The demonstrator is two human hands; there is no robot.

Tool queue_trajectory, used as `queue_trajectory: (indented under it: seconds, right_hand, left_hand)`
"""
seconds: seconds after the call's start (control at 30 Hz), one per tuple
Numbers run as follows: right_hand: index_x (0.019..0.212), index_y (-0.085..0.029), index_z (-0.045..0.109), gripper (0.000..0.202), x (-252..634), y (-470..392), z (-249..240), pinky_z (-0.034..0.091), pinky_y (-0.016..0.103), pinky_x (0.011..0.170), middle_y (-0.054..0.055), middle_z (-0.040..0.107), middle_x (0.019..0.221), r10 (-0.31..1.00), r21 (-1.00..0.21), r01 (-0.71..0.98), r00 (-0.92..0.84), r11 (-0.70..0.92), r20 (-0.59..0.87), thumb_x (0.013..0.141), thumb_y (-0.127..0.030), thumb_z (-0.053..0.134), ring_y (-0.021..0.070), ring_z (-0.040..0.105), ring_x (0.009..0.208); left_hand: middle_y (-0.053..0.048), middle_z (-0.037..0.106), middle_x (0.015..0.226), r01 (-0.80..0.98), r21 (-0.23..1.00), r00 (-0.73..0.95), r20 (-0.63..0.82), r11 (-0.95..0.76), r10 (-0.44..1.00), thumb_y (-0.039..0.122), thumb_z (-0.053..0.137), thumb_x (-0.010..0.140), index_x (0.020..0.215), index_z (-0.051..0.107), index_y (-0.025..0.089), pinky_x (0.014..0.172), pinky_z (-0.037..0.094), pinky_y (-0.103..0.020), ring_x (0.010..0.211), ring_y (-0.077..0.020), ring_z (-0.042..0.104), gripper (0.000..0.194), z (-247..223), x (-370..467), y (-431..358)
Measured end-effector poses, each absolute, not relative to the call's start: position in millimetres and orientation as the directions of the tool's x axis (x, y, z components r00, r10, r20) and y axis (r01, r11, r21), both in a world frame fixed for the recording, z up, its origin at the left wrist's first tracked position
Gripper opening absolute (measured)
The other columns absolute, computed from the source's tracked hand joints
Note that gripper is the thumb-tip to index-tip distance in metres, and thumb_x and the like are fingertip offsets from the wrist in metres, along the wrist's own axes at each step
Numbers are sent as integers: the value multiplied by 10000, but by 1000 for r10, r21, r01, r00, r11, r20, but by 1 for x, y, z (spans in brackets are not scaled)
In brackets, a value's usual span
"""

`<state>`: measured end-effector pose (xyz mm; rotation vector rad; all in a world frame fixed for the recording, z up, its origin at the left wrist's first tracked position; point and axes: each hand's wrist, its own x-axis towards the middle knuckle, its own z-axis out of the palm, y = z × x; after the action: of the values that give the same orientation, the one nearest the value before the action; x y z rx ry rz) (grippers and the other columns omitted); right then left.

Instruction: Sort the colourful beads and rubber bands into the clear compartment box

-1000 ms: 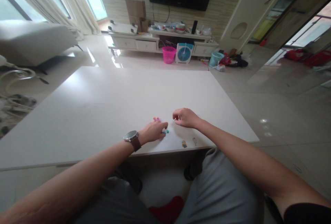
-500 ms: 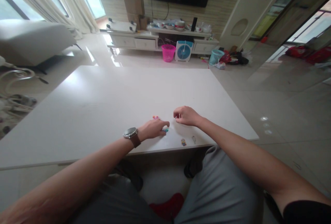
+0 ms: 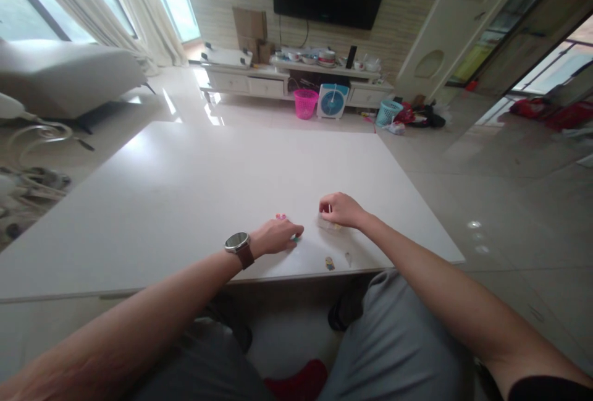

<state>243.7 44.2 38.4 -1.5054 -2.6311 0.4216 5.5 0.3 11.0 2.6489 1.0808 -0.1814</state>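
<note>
My left hand point(image 3: 274, 237), with a watch point(image 3: 237, 241) on its wrist, rests low over the white table point(image 3: 222, 178). Its thumb and fingers close around a small blue-green piece point(image 3: 295, 238), mostly covered. Just behind those knuckles lies a small pink and orange piece point(image 3: 280, 217). My right hand point(image 3: 340, 209) is closed in a pinch on a thin see-through plastic sheet point(image 3: 328, 223), which hangs beneath the fingers; its full shape is unclear. Nearer the table's front edge are a flat yellow and blue cartoon-figure cutout point(image 3: 329, 263) and a small pale cutout point(image 3: 348, 258).
My knees are under the table's front edge. Beyond the table, a pink basket point(image 3: 306, 104), a box fan point(image 3: 332, 102) and a light-blue basket point(image 3: 388, 113) stand on the floor before a low white cabinet point(image 3: 266, 86). A sofa point(image 3: 69, 76) is at far left.
My right hand has moved slightly right, and the see-through sheet now shows below it. My left hand stays nearly in place, covering more of the blue-green piece. The view has tilted up slightly.
</note>
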Motion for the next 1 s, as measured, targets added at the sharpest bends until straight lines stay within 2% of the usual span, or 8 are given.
queue_trajectory:
  seconds: [0.13,0.3,0.4,0.6,0.77,1.0]
  right_hand:
    - [818,-215,761,140,262,54,41,389,207,634,-2,745,813,881,-218,888,-443,405,-166,748,-240,642,124,630,732]
    - [841,-223,796,155,270,53,41,394,199,596,7,760,792,838,-185,893,-450,411,-309,740,-268,687,130,654,727]
    - [881,-245,807,181,267,53,40,409,204,609,17,773,842,826,-123,901,-430,415,-364,750,-296,693,144,669,746]
    - [908,-314,804,201,259,50,36,439,227,636,18,777,921,845,30,901,-395,434,-360,751,-296,679,184,698,807]
    - [898,-272,803,235,253,46,32,477,267,684,72,775,910,849,79,889,-400,451,-347,740,-202,644,237,711,847]
    - [887,-265,796,228,253,45,35,490,269,711,78,773,913,834,104,871,-417,481,-361,746,-198,629,234,712,862]
  left_hand:
    - [-81,681,922,707,199,707,-224,-678,671,265,522,864,993,632,225,709,498,-317,828,-232,661,175,10,-6,4]
    - [-89,677,894,739,214,673,-259,-639,693,237,502,859,981,618,217,715,499,-340,805,-238,659,170,8,-14,2]
    - [-89,677,910,749,224,663,-279,-624,695,240,520,851,982,615,213,727,499,-337,814,-235,656,164,12,-13,0]
    - [-95,679,940,781,196,621,-336,-593,708,265,563,835,1036,608,208,733,494,-344,830,-245,654,213,21,-10,-1]
    - [-93,674,903,756,245,655,-305,-607,691,221,553,830,981,619,201,736,490,-339,831,-243,650,167,18,-9,-1]
    - [-73,678,897,741,260,672,-288,-619,683,208,577,825,955,619,211,743,490,-327,839,-235,659,137,17,-6,-6]
